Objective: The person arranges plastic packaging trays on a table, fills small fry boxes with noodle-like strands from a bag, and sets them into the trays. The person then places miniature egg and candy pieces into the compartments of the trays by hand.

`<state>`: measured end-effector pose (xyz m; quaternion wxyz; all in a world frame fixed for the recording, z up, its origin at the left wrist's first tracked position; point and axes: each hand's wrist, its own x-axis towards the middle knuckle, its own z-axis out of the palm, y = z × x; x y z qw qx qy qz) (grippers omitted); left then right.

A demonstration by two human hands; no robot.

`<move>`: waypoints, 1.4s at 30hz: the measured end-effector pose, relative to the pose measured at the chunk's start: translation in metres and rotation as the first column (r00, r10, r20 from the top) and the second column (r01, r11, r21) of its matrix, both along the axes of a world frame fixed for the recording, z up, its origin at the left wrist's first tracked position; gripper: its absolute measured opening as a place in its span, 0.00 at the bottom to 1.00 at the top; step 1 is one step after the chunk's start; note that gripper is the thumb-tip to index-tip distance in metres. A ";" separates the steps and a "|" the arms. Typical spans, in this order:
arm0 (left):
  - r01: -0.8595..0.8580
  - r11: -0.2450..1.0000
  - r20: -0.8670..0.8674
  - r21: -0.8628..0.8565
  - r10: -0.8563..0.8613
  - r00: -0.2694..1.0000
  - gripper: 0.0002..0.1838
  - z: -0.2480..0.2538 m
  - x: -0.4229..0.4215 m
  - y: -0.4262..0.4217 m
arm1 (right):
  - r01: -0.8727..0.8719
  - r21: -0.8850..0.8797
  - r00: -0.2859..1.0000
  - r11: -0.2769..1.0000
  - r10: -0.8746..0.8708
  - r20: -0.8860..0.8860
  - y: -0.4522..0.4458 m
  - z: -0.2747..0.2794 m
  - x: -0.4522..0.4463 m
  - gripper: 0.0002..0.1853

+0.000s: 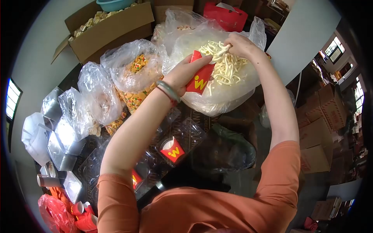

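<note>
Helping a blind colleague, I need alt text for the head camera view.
A person's left hand holds a red carton over a large plastic bag of pale, fry-like sticks, which the right hand touches. A second red carton lies nearer the body; an open cardboard box stands upper left.

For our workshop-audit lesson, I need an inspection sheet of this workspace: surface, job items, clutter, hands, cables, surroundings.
Surface: dark lettered covering, partly hidden under plastic and bags.
Job's things: red carton with a yellow mark; pale sticks heaped in a large clear bag; second carton below.
Clutter: bag of colourful pieces, stacked clear containers, red cups.
Hands: left hand holds the red carton; right hand touches the pale sticks, grip unclear.
Cables: one thin pale strand at right, possibly a cord.
Surroundings: filled cardboard box at upper left; more cardboard boxes at right.
</note>
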<state>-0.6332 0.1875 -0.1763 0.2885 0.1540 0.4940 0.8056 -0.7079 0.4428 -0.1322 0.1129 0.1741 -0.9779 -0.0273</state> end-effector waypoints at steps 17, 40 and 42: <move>0.071 0.997 -0.006 0.000 -0.071 0.997 0.24 -0.035 -0.060 0.036 | 0.076 -0.439 0.714 0.895 0.258 0.651 -0.041 0.023 0.009 0.17; -0.188 0.971 -0.024 0.148 0.194 0.981 0.21 -0.030 -0.015 0.026 | 0.119 -0.966 0.980 0.229 0.132 0.152 -0.062 -0.040 0.072 0.21; -0.171 0.969 -0.052 0.176 0.182 0.982 0.20 -0.033 0.000 0.027 | -0.005 -0.978 0.992 0.207 0.125 0.021 -0.072 -0.053 0.076 0.16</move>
